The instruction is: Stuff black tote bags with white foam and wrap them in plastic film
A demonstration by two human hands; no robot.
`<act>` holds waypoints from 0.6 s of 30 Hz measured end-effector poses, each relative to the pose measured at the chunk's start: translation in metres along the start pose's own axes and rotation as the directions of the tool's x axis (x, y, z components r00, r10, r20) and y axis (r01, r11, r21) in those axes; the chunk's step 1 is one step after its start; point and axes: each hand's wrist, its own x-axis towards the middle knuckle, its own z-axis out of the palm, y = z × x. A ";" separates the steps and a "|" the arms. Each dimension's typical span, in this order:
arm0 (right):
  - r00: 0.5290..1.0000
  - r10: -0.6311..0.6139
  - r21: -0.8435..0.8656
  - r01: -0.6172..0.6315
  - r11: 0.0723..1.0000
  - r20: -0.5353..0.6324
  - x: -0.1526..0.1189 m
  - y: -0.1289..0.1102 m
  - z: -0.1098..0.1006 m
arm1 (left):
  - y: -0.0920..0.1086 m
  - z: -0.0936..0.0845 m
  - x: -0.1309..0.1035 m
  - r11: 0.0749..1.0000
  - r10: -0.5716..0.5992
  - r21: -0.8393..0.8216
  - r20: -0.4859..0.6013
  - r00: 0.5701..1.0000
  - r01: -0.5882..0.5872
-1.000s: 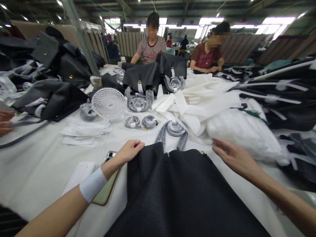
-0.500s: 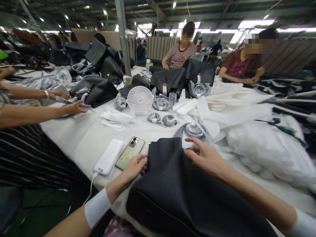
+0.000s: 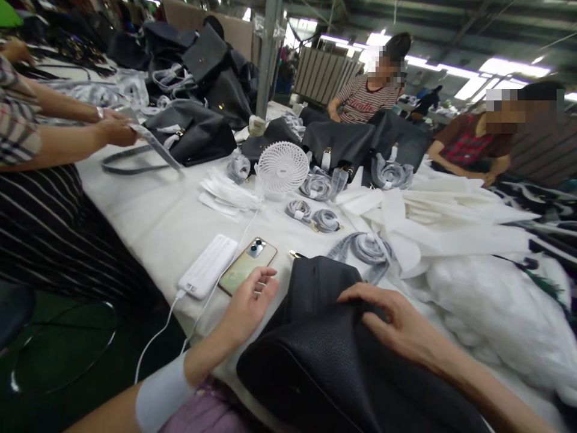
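A large black leather bag [image 3: 324, 355] lies at the table's near edge, its narrower end pointing away from me. My right hand [image 3: 387, 316] rests on the bag's top edge, thumb and fingers apart. Just left of the bag is my left hand [image 3: 252, 300], fingers spread and slightly curled, holding nothing; it partly covers the lower end of a phone [image 3: 246, 264]. A white power bank [image 3: 208, 264] with a cable lies left of the phone. Beyond the bag is a wrapped, coiled strap [image 3: 367, 248].
A white fan [image 3: 282, 168] stands mid-table near white strips [image 3: 228, 195] and small coiled straps [image 3: 325, 221]. Black bags [image 3: 338, 141] lie behind. White padding [image 3: 496, 294] is heaped at right. A co-worker's hands [image 3: 118, 129] hold a strap at left; two people work opposite.
The view has shifted, moving the scene. My left hand has opened beside the bag. My right hand has moved farther onto the bag's top. The co-worker at left has lifted a strap.
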 end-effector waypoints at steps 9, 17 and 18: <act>0.955 0.266 -0.365 -0.203 0.908 0.131 0.110 0.022 0.016 | 0.055 0.010 -0.058 0.906 0.198 0.299 0.325 0.925 -0.299; 0.969 0.219 0.055 -0.226 0.973 0.114 0.118 0.010 0.021 | 0.040 0.000 -0.051 0.781 0.317 0.355 0.484 0.816 -0.514; 0.962 0.271 0.148 -0.275 0.950 0.044 0.116 0.015 0.019 | 0.041 -0.001 -0.051 0.741 0.335 0.381 0.505 0.795 -0.553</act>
